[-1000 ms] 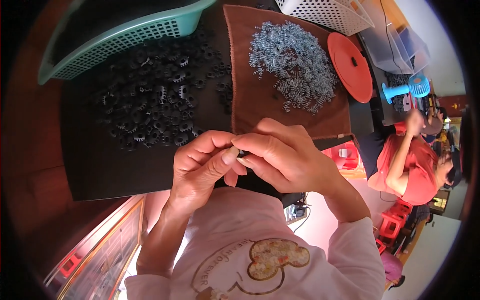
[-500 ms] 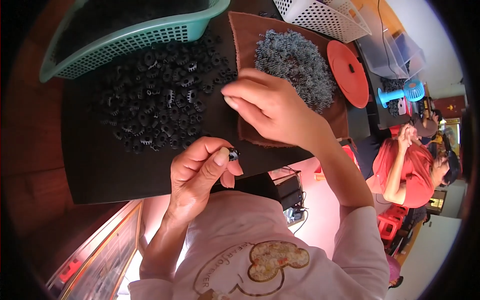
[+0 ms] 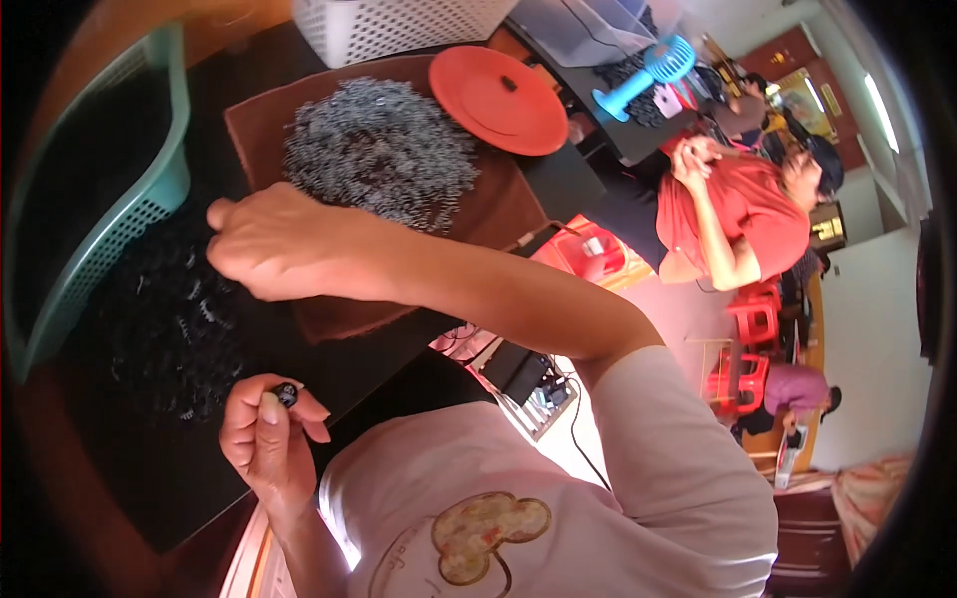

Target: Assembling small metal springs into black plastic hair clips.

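Observation:
My left hand (image 3: 264, 439) is closed near the table's front edge, pinching a small black toothed clip piece (image 3: 286, 394) between thumb and fingers. Farther off, my right hand (image 3: 274, 239) hangs over the border between a brown cloth and a heap of similar black clip pieces (image 3: 179, 319). Its fingers are curled together, and whatever they may hold is hidden. On the brown cloth (image 3: 364, 317), just beyond my right hand, lies a pile of small grey metal springs (image 3: 384, 149).
A green perforated basket (image 3: 95, 264) stands at the left beside the black heap. Behind the springs are a white perforated basket (image 3: 399, 30) and a red plate (image 3: 498, 105) with a small dark piece on it. A blue fan (image 3: 648, 75) and a seated person in red (image 3: 738, 214) are at the right.
The view has turned, so the table appears shifted left and tilted. My right hand has moved from beside the springs toward the black heap. My left hand keeps its pinch on the clip piece.

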Available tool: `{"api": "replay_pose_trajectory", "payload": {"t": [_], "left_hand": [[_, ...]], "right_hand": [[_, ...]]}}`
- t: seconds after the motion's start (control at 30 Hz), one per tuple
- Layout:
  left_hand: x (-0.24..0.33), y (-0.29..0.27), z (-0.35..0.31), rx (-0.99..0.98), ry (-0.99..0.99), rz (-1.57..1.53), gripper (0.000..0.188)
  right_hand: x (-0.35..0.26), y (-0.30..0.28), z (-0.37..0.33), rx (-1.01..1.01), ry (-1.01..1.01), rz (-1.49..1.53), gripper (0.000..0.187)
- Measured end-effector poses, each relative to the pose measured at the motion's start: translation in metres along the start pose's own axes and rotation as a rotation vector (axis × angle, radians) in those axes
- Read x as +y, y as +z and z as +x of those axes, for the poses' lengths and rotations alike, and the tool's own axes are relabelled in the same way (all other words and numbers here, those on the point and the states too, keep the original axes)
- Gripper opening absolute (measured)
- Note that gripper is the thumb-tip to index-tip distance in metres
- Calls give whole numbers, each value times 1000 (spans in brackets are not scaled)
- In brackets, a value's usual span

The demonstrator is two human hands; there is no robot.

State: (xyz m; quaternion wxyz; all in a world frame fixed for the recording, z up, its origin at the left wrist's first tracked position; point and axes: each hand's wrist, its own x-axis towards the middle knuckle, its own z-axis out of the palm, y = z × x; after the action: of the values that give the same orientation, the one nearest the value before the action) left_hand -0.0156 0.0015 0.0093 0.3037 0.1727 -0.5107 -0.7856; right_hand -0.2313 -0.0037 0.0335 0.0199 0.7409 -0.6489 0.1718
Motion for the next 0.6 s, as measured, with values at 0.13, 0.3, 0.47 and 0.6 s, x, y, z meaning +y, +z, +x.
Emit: {"api": "replay_pose_trajectory", "payload": {"t": [0.13,0.3,0.47,0.6], "left_hand": [[-6,6,1,7,1,-5,27],[-6,8,-2,34,16,7,27],[-7,5,0,29,0,25,27],[-6,4,1,42,-5,33,27]], "right_hand": [[1,2,-2,19,16,-45,7],[0,0,-3,62,22,-39,11],[-6,-14,-13,177,112,116,13],[-17,-17,-18,134,162,344,15]]}}
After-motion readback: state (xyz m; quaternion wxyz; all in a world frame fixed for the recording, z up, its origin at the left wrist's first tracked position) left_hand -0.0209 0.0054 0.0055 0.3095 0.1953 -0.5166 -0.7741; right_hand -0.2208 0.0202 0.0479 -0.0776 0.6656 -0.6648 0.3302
